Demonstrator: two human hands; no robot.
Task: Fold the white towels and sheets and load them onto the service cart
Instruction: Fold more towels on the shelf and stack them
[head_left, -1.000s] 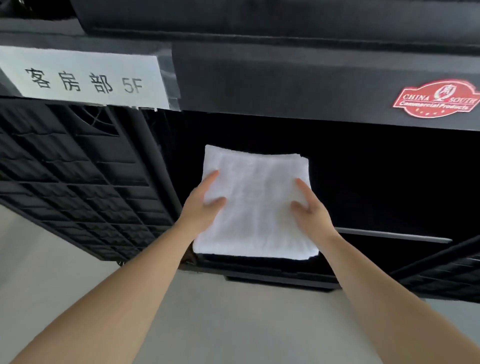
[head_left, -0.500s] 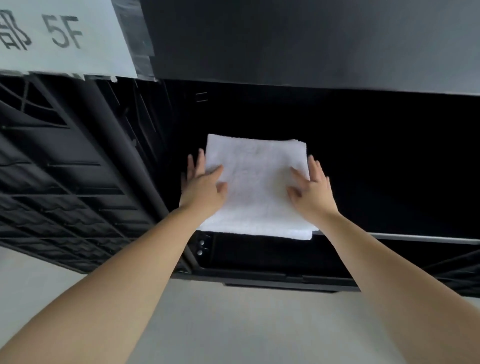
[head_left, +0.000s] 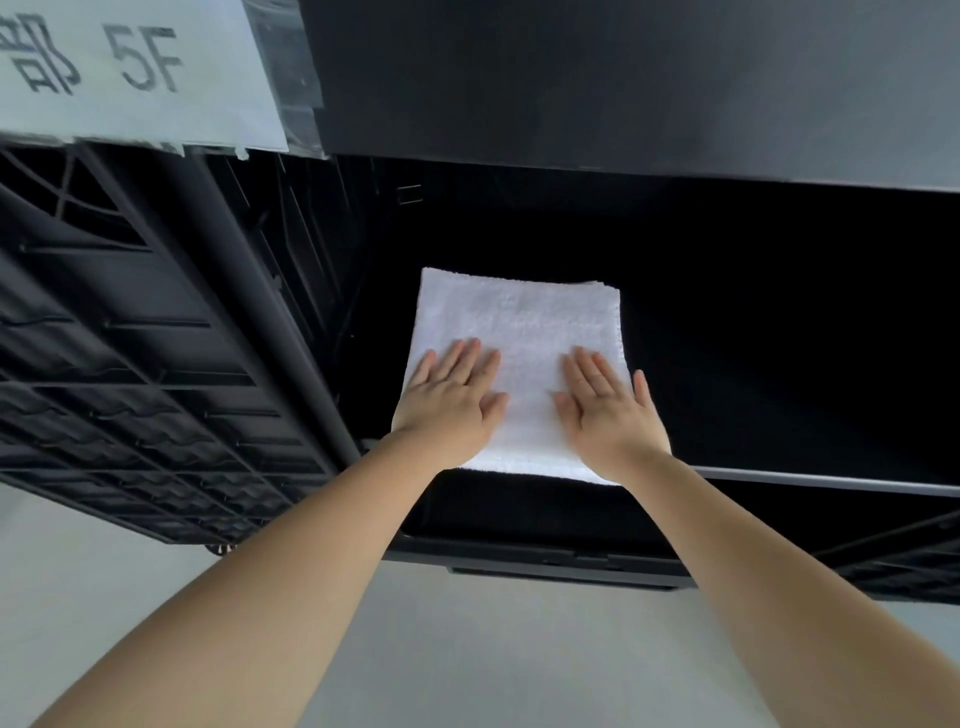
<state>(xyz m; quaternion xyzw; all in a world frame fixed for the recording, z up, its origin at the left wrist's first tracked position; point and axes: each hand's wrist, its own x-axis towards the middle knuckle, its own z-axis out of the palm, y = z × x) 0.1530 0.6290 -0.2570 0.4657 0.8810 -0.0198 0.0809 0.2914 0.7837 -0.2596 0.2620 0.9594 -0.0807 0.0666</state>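
From the head camera, a folded white towel (head_left: 519, 358) lies flat on a dark shelf (head_left: 810, 479) inside a black cart (head_left: 156, 364). The towel sits at the left end of the shelf, close to the cart's ribbed side wall. Its near edge is at the shelf's front edge.

The left hand (head_left: 451, 400) lies flat on the towel's near left part, with its fingers straight and spread a little. The right hand (head_left: 608, 408) lies flat on the towel's near right part, fingers straight too. Neither hand grips anything. Both just rest on top of the towel, with a strip of towel showing between them.

Above the towel and to its left, a white paper label (head_left: 130, 73) is taped on the cart. It reads "5F" after a Chinese sign that is cut off at the picture's edge.

Below the cart is a pale grey floor (head_left: 467, 649).
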